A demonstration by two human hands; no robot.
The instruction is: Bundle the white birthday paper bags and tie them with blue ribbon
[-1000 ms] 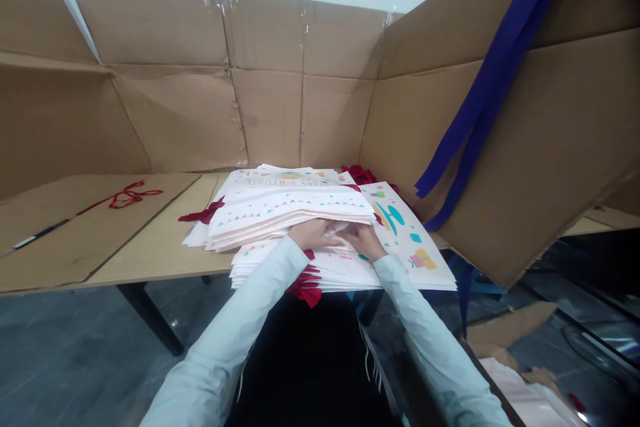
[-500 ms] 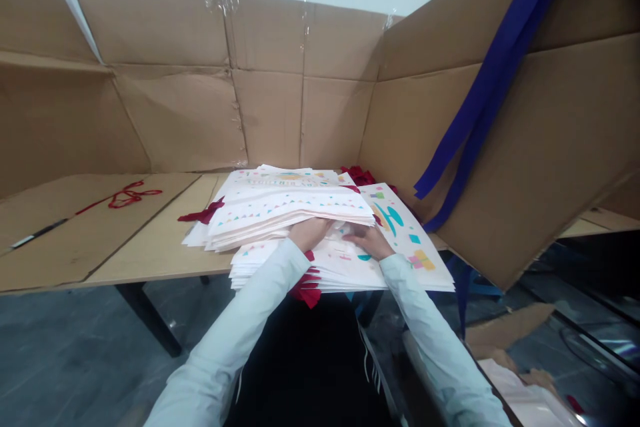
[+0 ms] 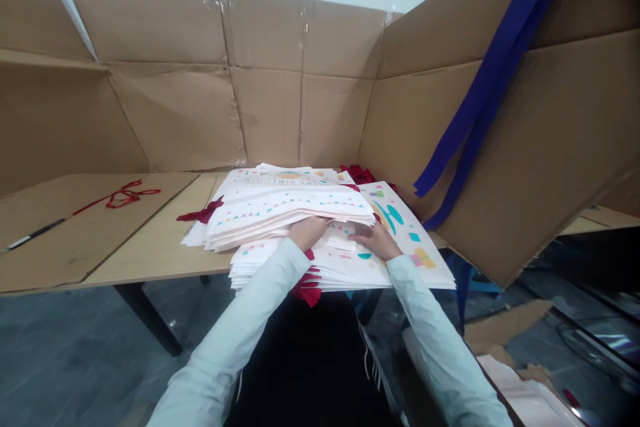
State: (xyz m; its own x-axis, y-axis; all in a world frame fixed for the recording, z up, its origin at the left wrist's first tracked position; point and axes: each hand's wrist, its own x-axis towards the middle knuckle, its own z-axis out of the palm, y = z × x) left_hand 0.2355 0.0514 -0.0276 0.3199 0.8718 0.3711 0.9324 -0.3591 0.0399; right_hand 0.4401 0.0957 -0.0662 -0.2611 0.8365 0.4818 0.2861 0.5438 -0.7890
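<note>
A tall upper stack of flat white printed sheets [image 3: 270, 213], with small coloured triangles and lettering, lies over a lower stack [image 3: 280, 273] with bright shapes. My left hand [image 3: 309, 233] reaches under the front edge of the upper stack, and its fingers are hidden there. Between my hands a small folded white piece [image 3: 341, 238] rises from the lower stack. My right hand [image 3: 377, 241] rests over the lower stack at its right, thumb apart from the fingers, with nothing visible in it. Red cloth strips [image 3: 306, 288] stick out at the front of the lower stack.
Cardboard walls [image 3: 270, 113] surround the table [image 3: 160, 240] at the back and sides. Blue straps [image 3: 480, 93] hang on the right wall. A red cord [image 3: 127, 197] tied to a black-and-white stick lies at the left. More red cloth [image 3: 361, 175] sits behind the stacks.
My right hand has shifted slightly right, away from my left hand, and more of the folded white piece shows between them. My left hand has stayed nearly in place.
</note>
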